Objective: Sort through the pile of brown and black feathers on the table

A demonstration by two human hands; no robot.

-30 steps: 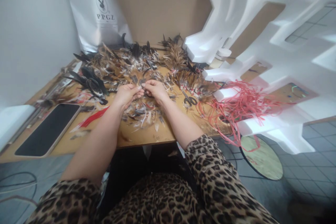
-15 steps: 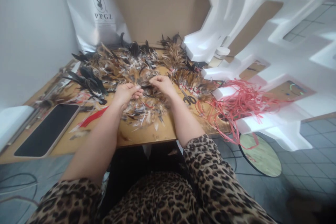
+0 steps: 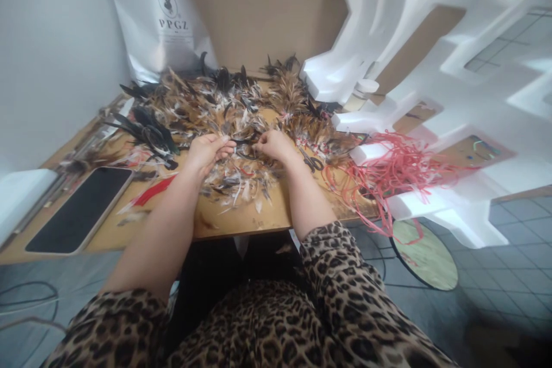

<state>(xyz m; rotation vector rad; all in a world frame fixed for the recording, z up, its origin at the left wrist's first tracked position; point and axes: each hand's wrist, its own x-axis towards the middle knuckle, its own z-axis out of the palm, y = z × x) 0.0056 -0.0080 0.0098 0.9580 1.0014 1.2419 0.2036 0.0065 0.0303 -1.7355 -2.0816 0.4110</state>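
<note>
My left hand (image 3: 211, 152) is closed in a pinch, thumb against forefinger, on the base of some brown and grey feathers that fan out just beyond the fingertips. To its right, a short gap away, my right hand (image 3: 273, 146) is bent down with its fingertips pressed together low among the feathers; what they grip, if anything, is too small to make out. Loose small feathers (image 3: 241, 187) in brown, grey and white lie on the wooden table (image 3: 254, 224) just below both hands. Behind them spreads a large heap of brown feather bunches (image 3: 185, 100).
Black scissors (image 3: 314, 163) lie right of my right hand, near another bunch of brown feathers (image 3: 321, 135). Red ribbon strips (image 3: 401, 164) tangle over white foam pieces (image 3: 414, 204). Left are black feathers (image 3: 149, 132), a red strip (image 3: 153, 191) and a phone (image 3: 81, 210).
My hands were together at the fingertips; the right hand has moved away to the right and down into the feathers. My left hand has stayed nearly in place, still pinching.
</note>
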